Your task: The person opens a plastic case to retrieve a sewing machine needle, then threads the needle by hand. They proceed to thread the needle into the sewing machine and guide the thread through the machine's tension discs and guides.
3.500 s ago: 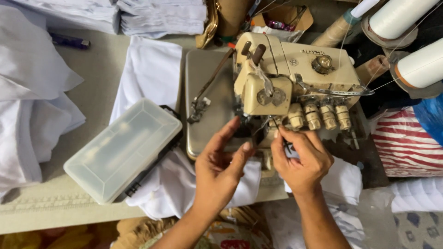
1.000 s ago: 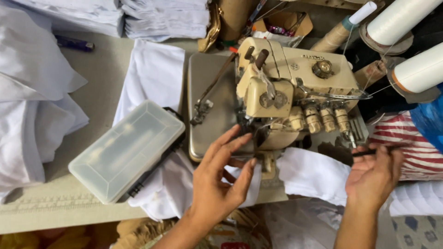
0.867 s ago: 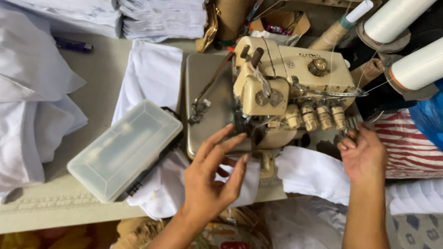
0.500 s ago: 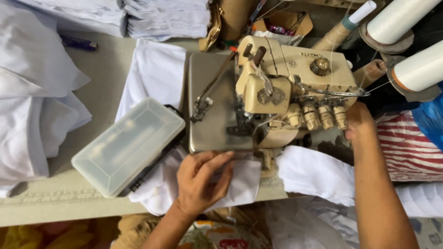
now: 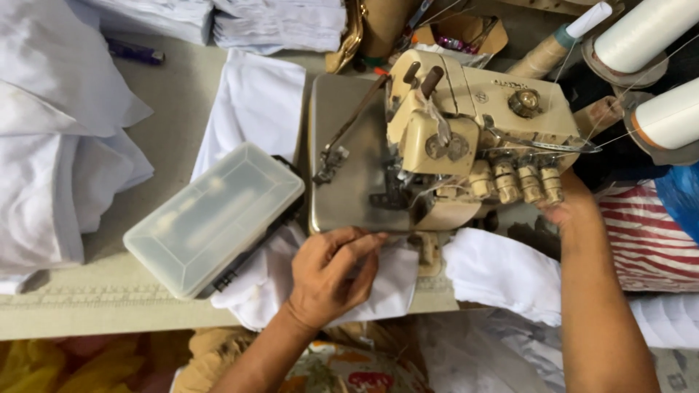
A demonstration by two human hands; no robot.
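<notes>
Under my left grip (image 5: 331, 273), fingers curled pinching white cloth (image 5: 378, 287); right grip (image 5: 564, 211) beneath overlock machine (image 5: 466, 138), closure untellable.

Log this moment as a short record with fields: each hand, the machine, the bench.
left hand: left hand lies on white cloth at the front edge of the machine's metal plate, fingers curled
right hand: right hand reaches to the right side of the sewing machine, under the row of tension knobs; grip hidden
bench: clear plastic box lid shut, left of the plate; folded white fabric at far left
thread: white cones top right
</notes>
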